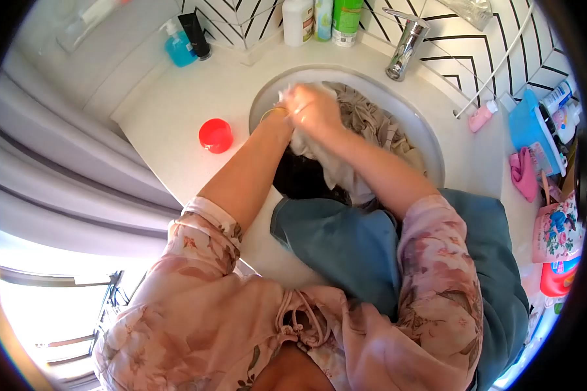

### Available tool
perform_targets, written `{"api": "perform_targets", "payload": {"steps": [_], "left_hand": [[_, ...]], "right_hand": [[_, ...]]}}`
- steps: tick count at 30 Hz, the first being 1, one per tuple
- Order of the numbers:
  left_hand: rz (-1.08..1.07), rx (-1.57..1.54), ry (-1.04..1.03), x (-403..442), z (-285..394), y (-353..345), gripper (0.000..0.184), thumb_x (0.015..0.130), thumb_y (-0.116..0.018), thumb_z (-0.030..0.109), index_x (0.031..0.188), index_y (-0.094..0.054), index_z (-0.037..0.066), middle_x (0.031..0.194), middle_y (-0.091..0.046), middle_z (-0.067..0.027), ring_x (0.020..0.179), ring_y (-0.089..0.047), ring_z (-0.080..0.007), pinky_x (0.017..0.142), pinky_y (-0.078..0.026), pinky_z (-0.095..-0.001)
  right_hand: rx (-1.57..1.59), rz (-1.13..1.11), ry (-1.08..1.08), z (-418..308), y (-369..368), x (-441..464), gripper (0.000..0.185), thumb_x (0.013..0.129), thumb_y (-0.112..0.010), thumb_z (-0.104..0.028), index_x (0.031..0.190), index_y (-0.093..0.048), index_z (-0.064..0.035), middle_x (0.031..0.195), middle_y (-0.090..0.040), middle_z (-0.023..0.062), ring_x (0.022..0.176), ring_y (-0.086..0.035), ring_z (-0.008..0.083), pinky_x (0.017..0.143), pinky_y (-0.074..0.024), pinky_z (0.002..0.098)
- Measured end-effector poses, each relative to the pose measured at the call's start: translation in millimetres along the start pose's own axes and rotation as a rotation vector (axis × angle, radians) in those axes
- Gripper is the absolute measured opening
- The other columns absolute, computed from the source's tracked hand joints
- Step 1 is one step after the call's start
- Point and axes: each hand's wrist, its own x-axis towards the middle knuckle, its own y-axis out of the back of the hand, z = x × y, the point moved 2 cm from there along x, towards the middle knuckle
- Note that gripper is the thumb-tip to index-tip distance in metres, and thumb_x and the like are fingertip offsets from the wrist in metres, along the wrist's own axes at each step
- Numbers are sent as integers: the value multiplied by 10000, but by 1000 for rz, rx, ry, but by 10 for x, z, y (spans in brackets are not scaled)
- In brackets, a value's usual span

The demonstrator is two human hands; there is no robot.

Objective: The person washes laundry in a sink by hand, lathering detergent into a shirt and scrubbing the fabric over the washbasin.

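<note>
Both of my hands are pressed together over the left part of the round sink [436,146]. My right hand [313,111] is closed on a light beige cloth [336,159] that hangs down into the sink. Behind it, mostly hidden, my left hand [285,107] is at the same cloth, its fingers blurred; a thin bangle circles that wrist. Crumpled taupe fabric [365,117] fills the back of the sink, and a black garment [303,176] lies at its front left. A teal cloth [346,247] drapes over the counter's front edge.
A red cup [216,135] stands left of the sink. The chrome faucet [407,45] rises behind it, near several bottles [298,23]. At the back left is a blue pump bottle [179,45]. A blue basket [535,130] and a floral container [557,228] line the right side.
</note>
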Motion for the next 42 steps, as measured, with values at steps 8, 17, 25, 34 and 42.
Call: {"api": "perform_targets", "payload": {"steps": [8,17,25,34,42], "left_hand": [[-49,608,378,448,-155,402,262,884,-413,247,966,-556,43,924,-599,-70,791,-579,-187,736,-479,-313],[373,426,597,71,616,-711,463,786,-555,442,960,-543,13,793,-593,-63,699,-557,-171,635,-455,-301],[238,1534,327,22,729,-620,1042,486,-730,546,1271,-316,0,1275,-325,-235,1174,-341,-322,937,-339,-385],[-584,2025,586,-185,795,-894,1125,447,-752,473,1361,-172,168,1416,-159,-52,1303,-105,-316,991,-61,-607],[-321,1390,644,80,765,-817,837,528,-726,310,1220,-377,-5,1127,-520,-169,996,-525,-270,861,-421,-352]], "right_hand": [[232,20,-394,450,97,124,292,794,-484,-256,859,-572,14,856,-584,236,831,-552,369,717,-424,438],[-281,-311,-316,1065,361,475,287,796,-512,-255,952,-575,-22,866,-593,193,853,-561,353,741,-441,419],[-469,-588,-161,343,638,-116,481,670,-657,-343,1056,-551,-76,1163,-496,146,1115,-434,277,885,-388,367],[-521,-946,-179,787,699,36,189,675,-583,-139,837,-618,-48,780,-621,140,721,-600,274,659,-470,362],[481,-710,-375,422,1466,324,378,690,-515,-27,1068,-509,-26,893,-581,59,743,-544,108,631,-444,242]]}}
